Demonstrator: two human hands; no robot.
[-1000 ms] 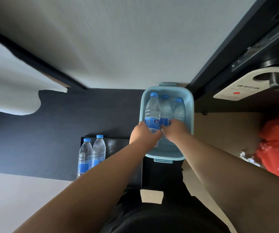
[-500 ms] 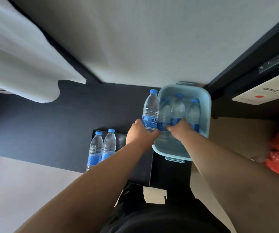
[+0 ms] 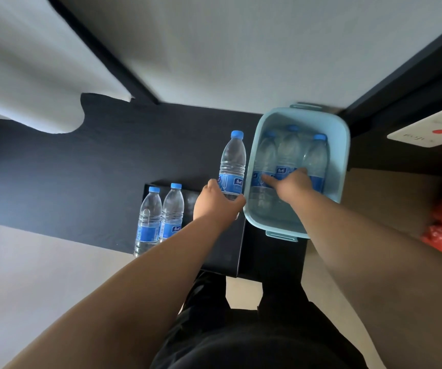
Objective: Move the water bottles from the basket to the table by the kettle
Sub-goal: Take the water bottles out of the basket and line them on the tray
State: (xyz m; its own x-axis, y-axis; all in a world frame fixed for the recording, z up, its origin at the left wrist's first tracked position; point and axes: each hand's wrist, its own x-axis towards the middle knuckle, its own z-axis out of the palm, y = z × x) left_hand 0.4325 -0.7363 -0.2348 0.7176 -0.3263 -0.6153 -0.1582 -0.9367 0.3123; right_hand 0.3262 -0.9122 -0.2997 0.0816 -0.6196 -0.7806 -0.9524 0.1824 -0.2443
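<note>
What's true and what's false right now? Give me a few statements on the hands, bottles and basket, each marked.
1. The left hand grips a bottle that is outside the basket. True.
2. The right hand hangs idle above the table. False: it is inside the basket, touching the bottles there.
3. Two bottles stand upright side by side on the dark surface left of the left hand. True.
4. The basket is empty. False: three blue-capped bottles stand in it.
</note>
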